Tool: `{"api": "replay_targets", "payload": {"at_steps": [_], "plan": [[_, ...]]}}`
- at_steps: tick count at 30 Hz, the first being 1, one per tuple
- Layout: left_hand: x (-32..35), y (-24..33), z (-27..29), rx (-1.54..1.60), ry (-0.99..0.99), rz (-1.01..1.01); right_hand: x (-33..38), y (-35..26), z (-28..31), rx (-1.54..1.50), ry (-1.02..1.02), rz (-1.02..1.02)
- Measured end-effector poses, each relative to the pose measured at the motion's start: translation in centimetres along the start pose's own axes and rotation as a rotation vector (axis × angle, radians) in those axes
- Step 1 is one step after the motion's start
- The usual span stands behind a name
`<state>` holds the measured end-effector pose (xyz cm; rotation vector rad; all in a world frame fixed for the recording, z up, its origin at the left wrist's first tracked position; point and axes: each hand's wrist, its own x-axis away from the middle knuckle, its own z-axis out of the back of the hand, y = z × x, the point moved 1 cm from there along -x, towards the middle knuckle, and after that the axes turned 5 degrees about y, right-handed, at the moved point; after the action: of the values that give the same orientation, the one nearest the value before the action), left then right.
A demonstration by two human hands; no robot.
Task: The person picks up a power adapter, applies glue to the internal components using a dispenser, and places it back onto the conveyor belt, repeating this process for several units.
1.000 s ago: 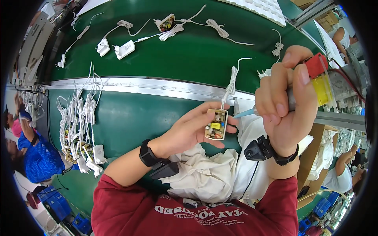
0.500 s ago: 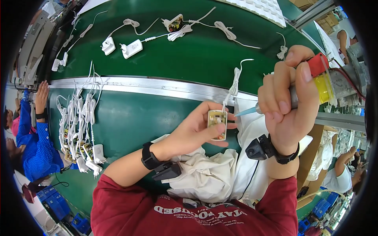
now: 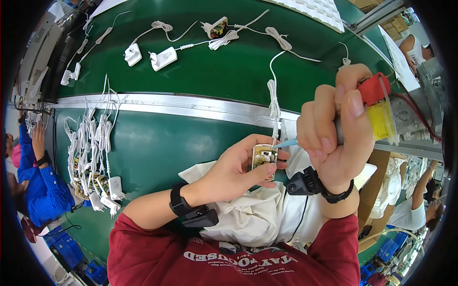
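Observation:
My left hand holds an opened white power adapter, its circuit board facing up and my thumb over the lower part. A white cable tied in a bundle runs from its top end onto the far green surface. In my right hand is a grey dispensing gun with a yellow band and a red part; my fingers wrap round it. Its light-blue tapered tip reaches the upper right corner of the adapter, by the cable end. Whether anything comes out cannot be seen.
Several cabled adapters lie on the far green belt, beyond a metal rail. A heap of adapters with bundled cables lies at left. White cloth covers my lap. A co-worker in blue sits left; a carton stands right.
My right hand has moved left and slightly down, bringing the blue tip onto the adapter's corner. The adapter has shifted slightly down, and its cable now stretches farther away. The co-worker's hand at left has moved.

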<state>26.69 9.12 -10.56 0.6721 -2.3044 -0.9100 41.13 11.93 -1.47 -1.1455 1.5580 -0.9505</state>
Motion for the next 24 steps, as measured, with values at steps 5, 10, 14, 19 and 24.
{"api": "replay_targets", "payload": {"at_steps": [5,10,14,19,24], "plan": [[0.2,0.3,0.0,0.011,0.001,0.004,0.1,-0.2,-0.2,-0.017,-0.010,-0.025],[0.3,0.5,0.0,0.009,-0.004,0.005,0.0,-0.4,-0.3,-0.015,-0.019,-0.037],[0.2,0.3,0.3,0.030,-0.004,0.003,-0.2,-1.3,-0.7,0.065,-0.020,-0.042],[-0.2,0.9,1.4,0.115,0.034,0.003,0.1,-1.9,-1.0,0.054,-0.044,-0.079],[-0.2,1.3,1.4,0.230,0.040,-0.026,0.9,-1.9,-1.4,0.101,-0.110,-0.075]]}}
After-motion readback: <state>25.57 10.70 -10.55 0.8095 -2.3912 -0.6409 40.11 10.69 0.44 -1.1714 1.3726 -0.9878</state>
